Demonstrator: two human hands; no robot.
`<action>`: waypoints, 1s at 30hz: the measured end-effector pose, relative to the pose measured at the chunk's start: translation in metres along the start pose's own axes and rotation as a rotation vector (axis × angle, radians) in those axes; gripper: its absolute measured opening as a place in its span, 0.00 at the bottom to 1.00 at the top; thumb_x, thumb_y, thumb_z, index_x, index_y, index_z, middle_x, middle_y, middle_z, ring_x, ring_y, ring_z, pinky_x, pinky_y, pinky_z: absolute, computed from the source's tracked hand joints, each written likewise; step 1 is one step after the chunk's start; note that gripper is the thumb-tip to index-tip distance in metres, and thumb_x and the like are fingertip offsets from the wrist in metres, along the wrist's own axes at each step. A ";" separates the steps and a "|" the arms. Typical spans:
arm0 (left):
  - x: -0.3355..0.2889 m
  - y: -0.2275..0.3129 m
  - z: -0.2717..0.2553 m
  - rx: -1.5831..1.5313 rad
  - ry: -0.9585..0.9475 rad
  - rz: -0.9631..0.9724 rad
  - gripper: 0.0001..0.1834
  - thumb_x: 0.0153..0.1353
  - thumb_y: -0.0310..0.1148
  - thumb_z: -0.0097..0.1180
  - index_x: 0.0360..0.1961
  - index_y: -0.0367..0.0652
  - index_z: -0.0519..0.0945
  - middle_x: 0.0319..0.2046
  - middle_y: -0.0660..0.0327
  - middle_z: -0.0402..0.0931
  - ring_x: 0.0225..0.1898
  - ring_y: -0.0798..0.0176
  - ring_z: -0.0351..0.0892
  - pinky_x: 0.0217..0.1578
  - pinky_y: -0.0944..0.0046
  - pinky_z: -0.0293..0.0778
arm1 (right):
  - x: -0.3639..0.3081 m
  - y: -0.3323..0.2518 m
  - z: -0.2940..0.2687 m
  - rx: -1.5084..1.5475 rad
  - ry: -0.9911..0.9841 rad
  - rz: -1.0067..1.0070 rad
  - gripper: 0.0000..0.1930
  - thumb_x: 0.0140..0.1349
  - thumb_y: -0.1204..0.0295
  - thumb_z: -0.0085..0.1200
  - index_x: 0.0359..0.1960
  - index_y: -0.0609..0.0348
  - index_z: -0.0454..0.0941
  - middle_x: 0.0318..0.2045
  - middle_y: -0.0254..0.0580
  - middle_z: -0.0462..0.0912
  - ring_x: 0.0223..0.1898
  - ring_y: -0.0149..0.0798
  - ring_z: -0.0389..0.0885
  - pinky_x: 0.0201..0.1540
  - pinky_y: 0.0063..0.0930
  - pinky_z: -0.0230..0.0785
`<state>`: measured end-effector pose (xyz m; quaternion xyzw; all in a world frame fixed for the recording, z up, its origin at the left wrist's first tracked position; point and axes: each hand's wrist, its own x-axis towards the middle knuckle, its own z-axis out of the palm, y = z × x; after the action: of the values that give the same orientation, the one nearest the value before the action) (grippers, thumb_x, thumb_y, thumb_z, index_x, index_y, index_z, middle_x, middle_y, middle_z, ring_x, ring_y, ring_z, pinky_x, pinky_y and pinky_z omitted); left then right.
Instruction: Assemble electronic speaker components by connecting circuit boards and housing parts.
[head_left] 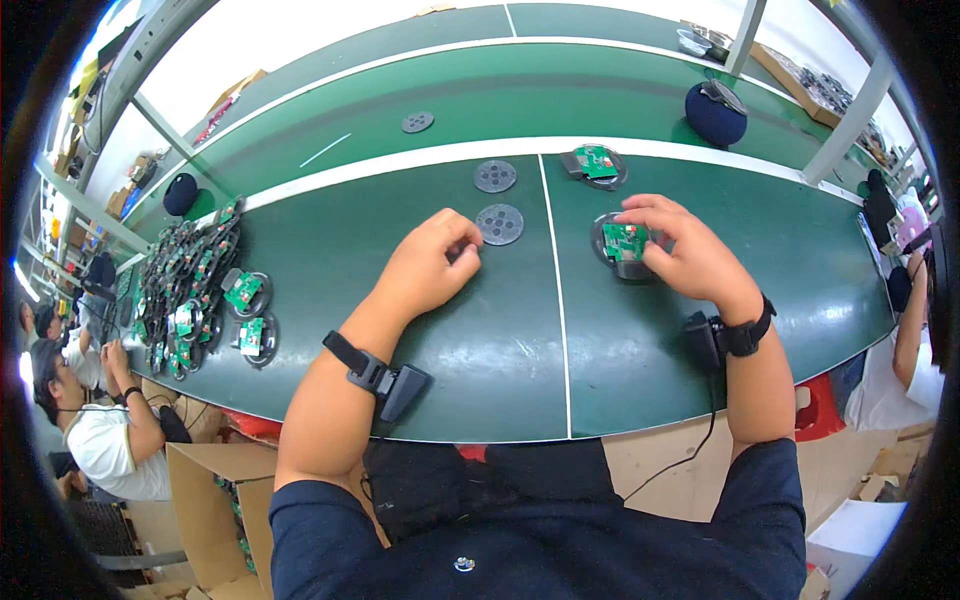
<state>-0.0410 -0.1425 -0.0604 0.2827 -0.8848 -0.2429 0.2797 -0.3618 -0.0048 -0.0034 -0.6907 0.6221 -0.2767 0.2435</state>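
Observation:
Over a round black disc with a green circuit board (624, 240), right of the table's white seam, is my right hand (690, 245). Its fingers stretch across the upper edge and the thumb lies by the right side, apart from each other. My left hand (432, 262) is curled closed beside a grey disc with holes (500, 224); its fingertips hide whatever they may pinch. A second grey disc (494, 176) lies just beyond. Farther back on the right sits another board-bearing disc (598, 162).
Many similar board discs (185, 285) are heaped at the left, with two apart beside them. Behind a white ledge lie another grey disc (418, 122), a white strip (325, 150) and a dark blue round object (715, 115). Below left stands a cardboard box (200, 500). People sit at both sides.

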 end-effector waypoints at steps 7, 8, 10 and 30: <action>0.004 -0.001 -0.003 -0.172 0.081 -0.180 0.05 0.63 0.27 0.57 0.39 0.39 0.81 0.34 0.64 0.76 0.33 0.70 0.73 0.35 0.69 0.69 | 0.001 0.025 0.000 -0.279 0.044 -0.181 0.24 0.56 0.70 0.66 0.56 0.55 0.80 0.55 0.50 0.78 0.56 0.53 0.75 0.62 0.41 0.67; 0.004 -0.002 -0.003 -0.179 0.085 -0.178 0.05 0.63 0.27 0.57 0.39 0.39 0.81 0.34 0.64 0.76 0.33 0.70 0.73 0.35 0.69 0.69 | 0.003 0.023 0.001 -0.287 0.042 -0.180 0.24 0.56 0.70 0.66 0.56 0.55 0.80 0.55 0.50 0.78 0.56 0.53 0.75 0.62 0.41 0.67; 0.003 -0.003 -0.004 -0.160 0.125 -0.180 0.06 0.63 0.29 0.58 0.39 0.39 0.81 0.35 0.63 0.77 0.34 0.69 0.75 0.36 0.69 0.70 | 0.010 0.021 0.004 -0.266 0.090 -0.014 0.26 0.56 0.64 0.70 0.56 0.54 0.81 0.45 0.47 0.79 0.46 0.47 0.77 0.52 0.36 0.71; -0.220 -0.050 -0.137 0.867 0.429 -0.675 0.35 0.59 0.46 0.67 0.61 0.34 0.73 0.58 0.43 0.74 0.59 0.40 0.72 0.57 0.48 0.70 | 0.012 0.026 0.015 0.299 -0.026 0.006 0.07 0.68 0.70 0.58 0.41 0.61 0.78 0.38 0.31 0.76 0.31 0.22 0.69 0.34 0.19 0.63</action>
<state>0.2144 -0.0759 -0.0688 0.6799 -0.6881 0.1280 0.2187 -0.3694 -0.0198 -0.0313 -0.6485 0.5727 -0.3566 0.3526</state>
